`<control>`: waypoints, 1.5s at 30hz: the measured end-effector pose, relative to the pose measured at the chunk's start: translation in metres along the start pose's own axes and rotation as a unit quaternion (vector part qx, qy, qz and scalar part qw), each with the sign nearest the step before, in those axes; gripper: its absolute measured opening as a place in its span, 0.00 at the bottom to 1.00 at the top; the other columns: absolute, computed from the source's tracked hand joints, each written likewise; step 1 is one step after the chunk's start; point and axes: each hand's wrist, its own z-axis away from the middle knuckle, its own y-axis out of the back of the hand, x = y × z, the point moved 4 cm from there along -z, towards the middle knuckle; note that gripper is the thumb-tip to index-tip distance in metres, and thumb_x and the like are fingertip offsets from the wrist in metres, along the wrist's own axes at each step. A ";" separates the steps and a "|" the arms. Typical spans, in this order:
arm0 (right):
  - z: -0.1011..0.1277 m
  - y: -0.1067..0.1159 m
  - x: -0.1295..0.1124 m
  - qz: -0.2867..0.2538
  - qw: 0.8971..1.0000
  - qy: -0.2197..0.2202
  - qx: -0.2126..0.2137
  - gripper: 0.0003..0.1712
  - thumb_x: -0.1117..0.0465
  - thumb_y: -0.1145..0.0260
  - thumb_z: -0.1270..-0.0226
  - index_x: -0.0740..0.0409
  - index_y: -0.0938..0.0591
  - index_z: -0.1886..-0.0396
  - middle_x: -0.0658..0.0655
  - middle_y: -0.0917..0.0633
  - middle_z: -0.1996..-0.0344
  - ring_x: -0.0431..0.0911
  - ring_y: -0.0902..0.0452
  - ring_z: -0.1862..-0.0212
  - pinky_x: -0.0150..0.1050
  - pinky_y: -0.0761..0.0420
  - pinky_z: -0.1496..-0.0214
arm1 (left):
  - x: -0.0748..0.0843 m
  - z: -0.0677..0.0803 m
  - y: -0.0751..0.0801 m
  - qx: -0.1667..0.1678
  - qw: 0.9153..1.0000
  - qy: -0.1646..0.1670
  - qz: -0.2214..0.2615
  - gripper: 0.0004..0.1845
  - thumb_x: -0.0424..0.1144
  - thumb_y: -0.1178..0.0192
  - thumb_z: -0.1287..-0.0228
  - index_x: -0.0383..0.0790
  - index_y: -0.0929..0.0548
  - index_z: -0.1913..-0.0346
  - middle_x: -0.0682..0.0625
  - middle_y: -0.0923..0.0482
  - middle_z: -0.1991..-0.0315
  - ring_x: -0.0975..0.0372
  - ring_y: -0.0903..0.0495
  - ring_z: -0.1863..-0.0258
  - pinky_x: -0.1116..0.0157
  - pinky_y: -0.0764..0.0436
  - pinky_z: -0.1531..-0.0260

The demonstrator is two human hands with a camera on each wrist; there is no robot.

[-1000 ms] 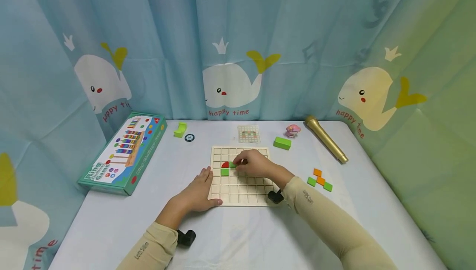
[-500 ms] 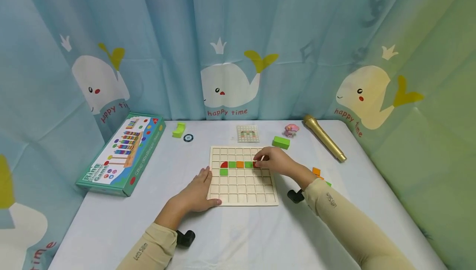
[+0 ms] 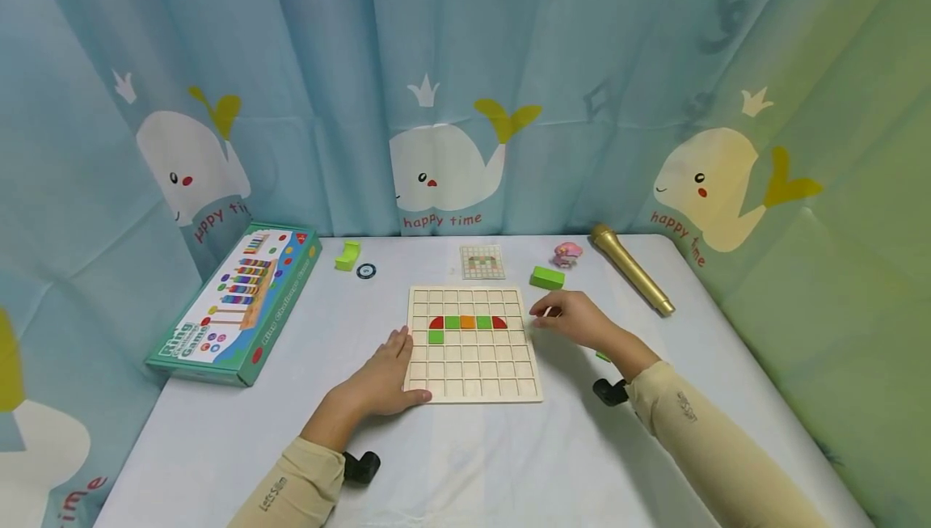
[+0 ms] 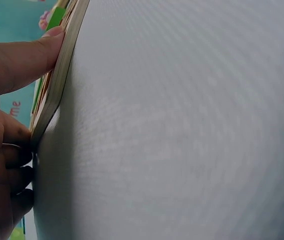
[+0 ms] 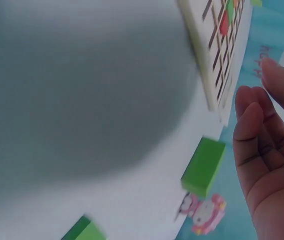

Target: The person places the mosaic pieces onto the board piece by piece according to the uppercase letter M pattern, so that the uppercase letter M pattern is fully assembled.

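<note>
Head view has the wooden grid board (image 3: 473,366) flat on the white table (image 3: 473,463), pretty much dead centre in front of the person. One row is filling up: red quarter-round (image 3: 436,323), green tile (image 3: 452,322), orange tile (image 3: 468,322), another green (image 3: 483,322), then a red quarter-round (image 3: 499,323) capping the right end, plus a lone green tile (image 3: 436,337) one row down on the left.

Left hand (image 3: 381,378) lies flat at the board's lower left corner, fingers straight against the edge; the wrist cam shows the thumb (image 4: 41,55) pressing on the rim, holding nothing. Right hand (image 3: 575,319) hovers just off the board's right edge, fingers loosely bent and nothing in them; its wrist view shows an empty palm (image 5: 267,150).

Further out: green block (image 3: 547,277) and a small pink figure (image 3: 567,253) behind the right hand, pattern card (image 3: 482,262) above the board, gold microphone (image 3: 631,271) to the right, game box (image 3: 236,302) on the left.

My take: keep that left hand pinning the board so the seated tiles don't hop out, check the card before grabbing a piece, and drop it straight down into its cell rather than sliding it across.
</note>
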 end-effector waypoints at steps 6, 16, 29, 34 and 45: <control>0.014 0.011 0.013 0.006 1.000 -0.009 0.015 0.10 0.63 0.27 0.36 0.62 0.11 0.56 0.53 0.13 0.63 0.46 0.21 0.61 0.41 0.21 0.62 | -0.001 0.000 0.000 0.003 1.000 0.000 0.002 0.54 0.57 0.33 0.37 0.23 0.47 0.24 0.34 0.56 0.21 0.45 0.57 0.21 0.50 0.48 0.25; 0.036 0.028 0.047 0.014 0.998 -0.045 0.027 0.12 0.60 0.29 0.33 0.60 0.12 0.53 0.55 0.13 0.59 0.48 0.20 0.60 0.43 0.21 0.59 | -0.003 -0.002 -0.003 0.002 1.000 0.000 -0.001 0.55 0.58 0.33 0.38 0.23 0.47 0.24 0.34 0.56 0.21 0.45 0.57 0.21 0.50 0.47 0.25; 0.062 0.049 0.085 0.006 0.994 -0.099 0.033 0.12 0.62 0.30 0.32 0.63 0.13 0.52 0.57 0.14 0.64 0.47 0.20 0.68 0.40 0.20 0.69 | 0.000 0.002 0.000 -0.004 1.000 -0.001 -0.004 0.55 0.58 0.33 0.37 0.23 0.48 0.23 0.34 0.57 0.20 0.45 0.57 0.21 0.50 0.48 0.25; 0.070 0.051 0.094 0.003 0.994 -0.105 0.039 0.12 0.62 0.30 0.32 0.65 0.13 0.53 0.57 0.14 0.63 0.45 0.20 0.68 0.40 0.21 0.69 | 0.002 0.002 0.002 -0.005 1.000 -0.001 0.000 0.55 0.57 0.33 0.37 0.23 0.48 0.24 0.34 0.57 0.21 0.45 0.57 0.21 0.50 0.48 0.25; 0.078 0.049 0.108 0.004 0.992 -0.115 0.058 0.16 0.57 0.27 0.34 0.64 0.13 0.53 0.61 0.14 0.58 0.46 0.18 0.65 0.39 0.22 0.68 | -0.002 -0.001 -0.002 -0.008 1.000 -0.001 0.001 0.55 0.59 0.33 0.37 0.23 0.49 0.23 0.34 0.58 0.20 0.45 0.58 0.21 0.50 0.48 0.25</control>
